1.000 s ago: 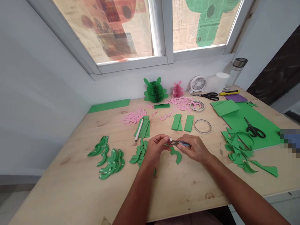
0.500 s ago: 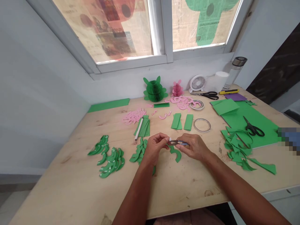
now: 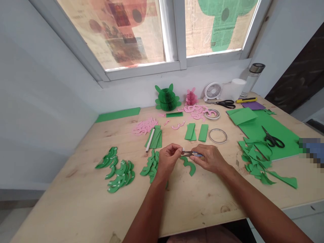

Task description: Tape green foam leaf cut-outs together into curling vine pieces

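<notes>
My left hand (image 3: pixel 169 158) and my right hand (image 3: pixel 210 158) meet just above the middle of the wooden table (image 3: pixel 76 202). The left fingers pinch the top end of a curved green paper piece (image 3: pixel 189 165) that hangs between the hands. My right hand is closed on a small dark tool (image 3: pixel 190 154) with a blue handle, its tip pointing left at the pinched end. A pile of similar green curved pieces (image 3: pixel 151 165) lies just left of my left hand.
More green curved pieces (image 3: pixel 116 170) lie at the left, green scraps (image 3: pixel 258 162) and black scissors (image 3: pixel 272 139) on a green sheet at the right. Tape rings (image 3: pixel 217 135), folded green strips (image 3: pixel 197 132), pink cut-outs (image 3: pixel 144 126), a small fan (image 3: pixel 213 91) and paper models (image 3: pixel 166 98) stand farther back.
The hands have stayed almost in place; the small white bit seen at the tool's tip earlier no longer shows.
</notes>
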A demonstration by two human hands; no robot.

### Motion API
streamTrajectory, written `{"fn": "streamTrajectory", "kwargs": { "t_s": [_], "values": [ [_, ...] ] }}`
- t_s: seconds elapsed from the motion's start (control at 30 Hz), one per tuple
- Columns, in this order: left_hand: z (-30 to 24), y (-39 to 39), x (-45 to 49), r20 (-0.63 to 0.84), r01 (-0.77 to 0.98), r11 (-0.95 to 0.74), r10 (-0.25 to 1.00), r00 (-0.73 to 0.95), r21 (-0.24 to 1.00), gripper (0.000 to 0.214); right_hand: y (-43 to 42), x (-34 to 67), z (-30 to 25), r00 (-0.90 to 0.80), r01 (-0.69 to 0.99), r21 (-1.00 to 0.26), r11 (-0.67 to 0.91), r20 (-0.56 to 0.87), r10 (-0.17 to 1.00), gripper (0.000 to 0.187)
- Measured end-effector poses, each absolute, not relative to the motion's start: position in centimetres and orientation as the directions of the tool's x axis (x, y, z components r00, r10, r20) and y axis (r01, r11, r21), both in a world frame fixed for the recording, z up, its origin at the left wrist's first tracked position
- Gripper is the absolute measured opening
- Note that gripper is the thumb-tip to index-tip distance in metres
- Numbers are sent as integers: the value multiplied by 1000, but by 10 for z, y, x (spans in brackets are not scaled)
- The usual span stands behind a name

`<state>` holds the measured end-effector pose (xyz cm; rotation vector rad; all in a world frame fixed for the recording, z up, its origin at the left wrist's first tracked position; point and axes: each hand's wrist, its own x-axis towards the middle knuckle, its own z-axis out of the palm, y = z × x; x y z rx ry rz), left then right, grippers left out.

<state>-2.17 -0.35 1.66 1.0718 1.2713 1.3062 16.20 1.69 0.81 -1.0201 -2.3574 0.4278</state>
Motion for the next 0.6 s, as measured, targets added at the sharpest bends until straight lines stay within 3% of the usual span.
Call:
{"fn": "streamTrajectory", "kwargs": {
  "t_s": [0.23, 0.4, 0.6],
  "values": [
    [12, -1, -22, -70, -264, 24, 984, -166, 964, 13, 17, 161, 9, -453, 547, -623, 559, 341, 824, 24],
    [12, -4, -13, -189, -526, 85, 971, -147, 846, 16, 16, 155, 9, -305, 483, -754, 445, 331, 893, 26],
    [15, -9, -3, -268, -653, 159, 961, -69, 740, 20, 14, 149, 7, -300, 393, -839, 377, 271, 915, 27]
  ]
}}
